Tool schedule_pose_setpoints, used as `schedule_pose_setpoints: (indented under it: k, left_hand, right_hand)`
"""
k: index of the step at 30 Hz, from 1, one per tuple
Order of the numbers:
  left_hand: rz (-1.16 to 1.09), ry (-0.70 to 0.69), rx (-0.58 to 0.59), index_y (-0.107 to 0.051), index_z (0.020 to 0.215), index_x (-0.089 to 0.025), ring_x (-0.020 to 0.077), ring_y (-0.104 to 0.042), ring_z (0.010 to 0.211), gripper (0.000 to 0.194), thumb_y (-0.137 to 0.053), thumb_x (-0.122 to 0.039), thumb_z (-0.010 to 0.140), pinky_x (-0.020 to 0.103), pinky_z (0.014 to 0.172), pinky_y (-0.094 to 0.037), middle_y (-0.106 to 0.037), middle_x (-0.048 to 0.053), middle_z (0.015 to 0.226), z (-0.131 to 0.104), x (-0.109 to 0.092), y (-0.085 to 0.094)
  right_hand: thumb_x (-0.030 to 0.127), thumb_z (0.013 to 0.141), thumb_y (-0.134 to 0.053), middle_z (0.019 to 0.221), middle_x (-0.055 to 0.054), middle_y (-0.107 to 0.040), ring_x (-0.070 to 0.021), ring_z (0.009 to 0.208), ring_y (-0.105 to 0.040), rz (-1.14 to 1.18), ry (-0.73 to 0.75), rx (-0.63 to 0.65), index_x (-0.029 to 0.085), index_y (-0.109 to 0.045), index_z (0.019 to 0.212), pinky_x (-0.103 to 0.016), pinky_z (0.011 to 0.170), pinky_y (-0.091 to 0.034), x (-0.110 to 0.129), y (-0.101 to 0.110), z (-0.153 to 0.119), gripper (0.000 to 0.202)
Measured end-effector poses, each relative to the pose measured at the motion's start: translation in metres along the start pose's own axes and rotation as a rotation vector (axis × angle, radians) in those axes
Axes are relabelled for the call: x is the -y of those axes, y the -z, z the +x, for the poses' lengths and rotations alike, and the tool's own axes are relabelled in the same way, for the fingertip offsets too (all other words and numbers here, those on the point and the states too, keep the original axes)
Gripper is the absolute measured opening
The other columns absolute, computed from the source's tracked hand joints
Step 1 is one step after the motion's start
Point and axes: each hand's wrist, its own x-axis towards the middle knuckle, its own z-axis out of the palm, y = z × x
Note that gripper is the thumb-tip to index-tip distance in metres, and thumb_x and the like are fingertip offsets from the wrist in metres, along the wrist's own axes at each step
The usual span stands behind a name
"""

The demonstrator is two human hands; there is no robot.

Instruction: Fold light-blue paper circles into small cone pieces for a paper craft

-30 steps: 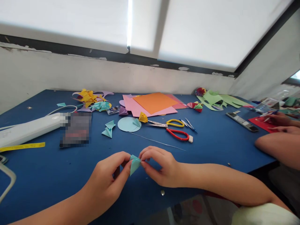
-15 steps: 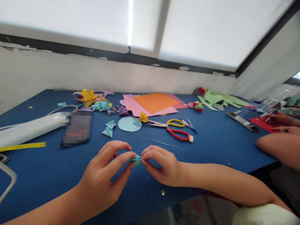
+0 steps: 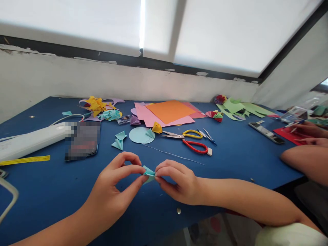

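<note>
Between my two hands is a small piece of folded light-blue paper (image 3: pixel 149 173), held just above the blue table. My left hand (image 3: pixel 116 186) pinches its left end between thumb and index finger. At the other end, the thumb and fingertips of my right hand (image 3: pixel 176 181) grip it. Just beyond lie light-blue paper discs (image 3: pixel 138 135) and folded light-blue pieces (image 3: pixel 119 140). A thin wire or thread (image 3: pixel 174 154) stretches across the table in front of my fingers. Scissors (image 3: pixel 183 136) with one yellow and one red handle lie partly spread, close to a folded yellow piece (image 3: pixel 156 127).
Orange and pink sheets (image 3: pixel 169 112) are stacked at the back, with paper scraps (image 3: pixel 99 107) to their left. A phone (image 3: pixel 83 140) lies beside a white elongated device (image 3: pixel 36 138). Tweezers (image 3: pixel 208 136) rest by the scissors. At right, another person's hands (image 3: pixel 311 133) are over red paper.
My left fingers have shifted slightly left along the light-blue paper, so more of it shows. My right hand keeps its pinch almost in place.
</note>
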Motion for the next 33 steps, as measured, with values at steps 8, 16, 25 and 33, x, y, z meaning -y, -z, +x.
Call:
schedule_pose_setpoints:
  k: [8,16,25,33]
  left_hand:
    - [0.211,-0.311,-0.096,-0.060,0.095,-0.022,0.0177,-0.052,0.091,0.026,-0.058,-0.003,0.077,0.032,0.081,-0.043,-0.052,0.004,0.098,-0.011,-0.004,-0.002]
    - [0.065,-0.354,-0.007,-0.059,0.100,-0.016,0.0141,-0.056,0.083,0.025,-0.056,0.000,0.080,0.027,0.077,-0.047,-0.062,0.004,0.087,-0.009,-0.003,-0.004]
    - [-0.057,-0.085,0.006,-0.064,0.088,-0.023,0.0088,-0.060,0.072,0.013,-0.059,-0.013,0.082,0.015,0.065,-0.047,-0.065,-0.003,0.081,-0.002,-0.008,-0.001]
    - [-0.058,0.045,0.213,-0.053,0.071,-0.019,0.0100,-0.046,0.057,0.022,-0.045,-0.022,0.090,0.021,0.054,-0.037,-0.050,-0.002,0.063,-0.008,-0.003,-0.006]
  right_hand:
    - [0.016,0.086,-0.053,0.088,-0.009,-0.060,-0.0148,0.080,-0.054,-0.115,0.065,-0.022,0.014,-0.054,0.094,-0.030,0.075,-0.048,0.000,0.000,0.002,0.008]
    - [0.011,0.088,-0.047,0.083,-0.009,-0.060,-0.0146,0.081,-0.055,-0.112,0.082,0.008,0.012,-0.054,0.091,-0.031,0.077,-0.046,0.003,0.000,0.002,0.008]
    - [0.018,0.089,-0.050,0.080,-0.004,-0.059,-0.0129,0.078,-0.055,0.057,-0.101,0.005,0.016,-0.056,0.088,-0.028,0.076,-0.044,0.005,0.000,0.004,0.006]
    - [0.020,0.089,-0.051,0.074,-0.003,-0.057,-0.0123,0.072,-0.051,0.176,-0.179,0.048,0.016,-0.055,0.082,-0.027,0.072,-0.044,0.008,-0.001,0.006,0.009]
